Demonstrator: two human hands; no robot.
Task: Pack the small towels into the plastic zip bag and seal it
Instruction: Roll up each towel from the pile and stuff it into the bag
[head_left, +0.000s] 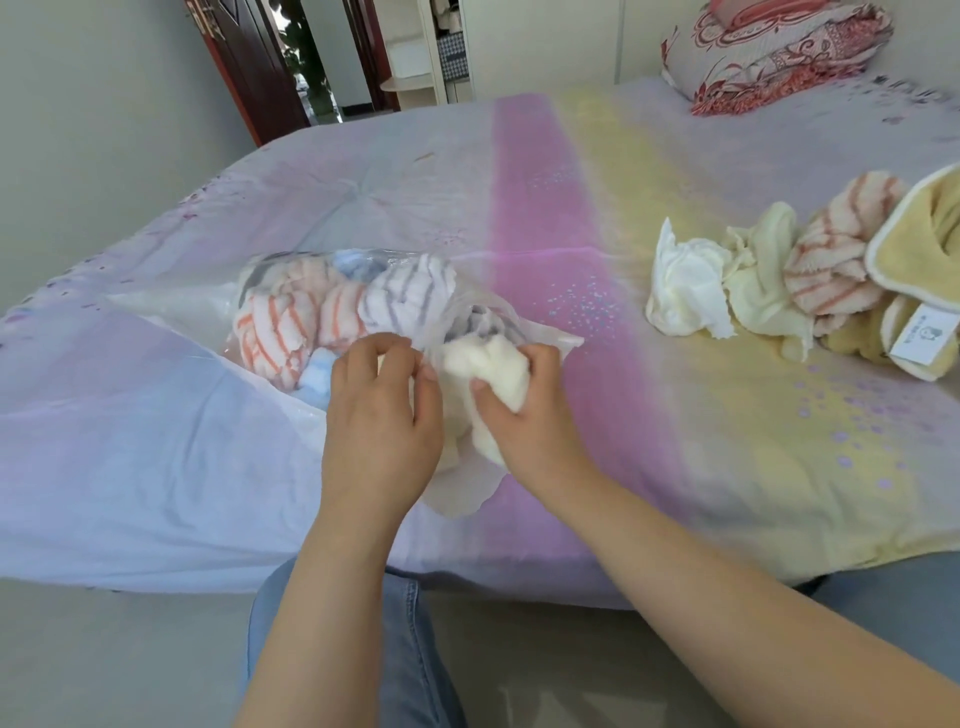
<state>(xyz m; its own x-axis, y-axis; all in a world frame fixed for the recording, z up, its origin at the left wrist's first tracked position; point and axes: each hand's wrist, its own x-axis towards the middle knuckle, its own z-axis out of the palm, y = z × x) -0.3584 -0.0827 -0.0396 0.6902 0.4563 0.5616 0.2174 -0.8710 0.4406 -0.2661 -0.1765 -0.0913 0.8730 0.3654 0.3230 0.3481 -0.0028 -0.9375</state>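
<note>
Nearest us, our left hand (382, 410) pinches the open edge of the clear plastic zip bag (457, 483), fingers curled on the film. Just beside it, our right hand (524, 410) grips a cream towel (485, 366) at the bag's mouth. Beyond the hands, the bag lies on the bed (571, 218), holding orange-striped towels (275, 322), a grey-striped towel (410, 296) and a blue towel (317, 376). Well apart to the right sits a pile of loose towels (769, 280). At the far corner lies a folded quilt (779, 52).
</note>
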